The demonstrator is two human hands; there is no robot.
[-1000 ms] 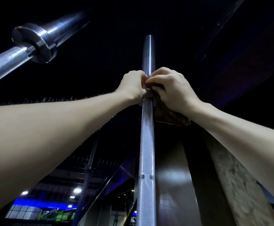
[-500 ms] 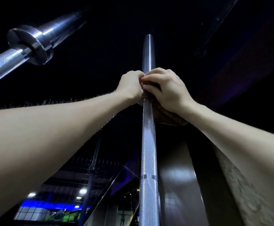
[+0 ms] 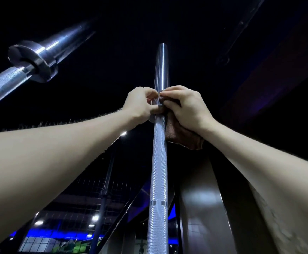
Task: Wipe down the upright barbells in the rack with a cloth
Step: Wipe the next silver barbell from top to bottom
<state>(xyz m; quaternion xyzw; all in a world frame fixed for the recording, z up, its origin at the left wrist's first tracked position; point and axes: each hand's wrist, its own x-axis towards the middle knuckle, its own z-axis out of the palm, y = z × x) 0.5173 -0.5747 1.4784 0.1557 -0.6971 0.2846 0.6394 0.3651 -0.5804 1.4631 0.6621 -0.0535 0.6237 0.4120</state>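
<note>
An upright steel barbell (image 3: 158,162) with a knurled shaft rises through the middle of the view, its smooth sleeve above my hands. My left hand (image 3: 140,103) curls round the bar at the collar from the left. From the right, my right hand (image 3: 186,107) grips a brown cloth (image 3: 184,136) against the bar, and the cloth hangs below that hand. A second barbell (image 3: 32,59) with a shiny collar leans across the upper left.
A dark glossy column (image 3: 201,208) stands just right of the bar, with a rough pale wall (image 3: 277,226) further right. A thin dark pole (image 3: 105,189) stands left of the bar. Ceiling lights and a blue-lit window strip show at the bottom left.
The view has tilted a little. My left fingers have loosened, so part of the bar's collar shows between my hands. Both hands stay at the same place on the bar.
</note>
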